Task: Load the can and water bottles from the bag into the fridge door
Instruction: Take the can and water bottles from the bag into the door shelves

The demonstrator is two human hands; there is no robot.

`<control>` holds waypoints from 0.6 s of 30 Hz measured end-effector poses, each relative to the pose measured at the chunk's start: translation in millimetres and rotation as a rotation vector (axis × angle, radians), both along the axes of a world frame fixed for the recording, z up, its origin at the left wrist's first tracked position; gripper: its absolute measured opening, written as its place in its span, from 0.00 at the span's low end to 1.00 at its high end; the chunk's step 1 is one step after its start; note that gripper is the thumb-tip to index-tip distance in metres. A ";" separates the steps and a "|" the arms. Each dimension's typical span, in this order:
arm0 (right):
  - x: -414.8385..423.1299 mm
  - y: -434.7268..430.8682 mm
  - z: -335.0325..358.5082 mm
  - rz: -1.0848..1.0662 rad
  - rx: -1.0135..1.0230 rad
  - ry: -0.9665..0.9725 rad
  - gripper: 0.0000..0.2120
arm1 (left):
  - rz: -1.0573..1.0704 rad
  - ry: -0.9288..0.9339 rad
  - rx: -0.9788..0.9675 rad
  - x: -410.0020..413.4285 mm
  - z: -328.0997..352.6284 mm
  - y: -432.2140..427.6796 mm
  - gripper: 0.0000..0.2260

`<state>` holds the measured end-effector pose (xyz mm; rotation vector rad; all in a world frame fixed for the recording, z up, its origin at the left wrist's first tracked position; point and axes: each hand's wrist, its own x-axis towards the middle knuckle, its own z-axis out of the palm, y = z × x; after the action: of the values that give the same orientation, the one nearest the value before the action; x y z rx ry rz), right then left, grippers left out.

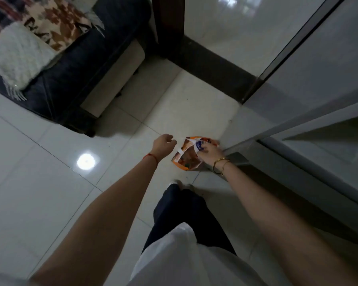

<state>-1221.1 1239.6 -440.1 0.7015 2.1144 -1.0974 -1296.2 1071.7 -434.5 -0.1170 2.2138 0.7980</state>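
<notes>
An orange printed bag (186, 162) with white handles sits on the tiled floor against the foot of the grey fridge (310, 83). My right hand (210, 152) reaches into the bag's mouth, its fingers closed around a blue and white container (199, 145) that looks like the can. Most of that container is hidden by the bag and my fingers. My left hand (163, 144) hovers just left of the bag with fingers loosely curled, close to a white handle (180, 151); I see nothing in it. No water bottles show.
A grey fridge door panel with a shelf-like recess (322, 145) runs along the right. A dark sofa (74, 65) with a white throw and patterned cushion stands at upper left. A dark wooden door frame (170, 27) rises behind. My dark-trousered legs (186, 213) stand below the bag.
</notes>
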 end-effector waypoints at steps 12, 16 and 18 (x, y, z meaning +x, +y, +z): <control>-34.9 20.6 -249.0 -0.087 0.026 -0.155 0.17 | 0.149 -0.211 -0.089 -18.5 -225.2 0.2 0.21; -49.8 20.1 -297.8 -0.178 0.035 -0.171 0.29 | 0.170 -0.300 -0.096 -24.5 -291.3 9.2 0.26; -55.8 18.9 -313.4 -0.200 0.050 -0.193 0.30 | 0.225 -0.365 -0.065 -28.5 -321.5 15.6 0.29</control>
<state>-1276.9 1258.5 -753.5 1.0189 1.9442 -1.0381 -1324.7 1087.3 -756.0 -0.5107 1.8992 0.7568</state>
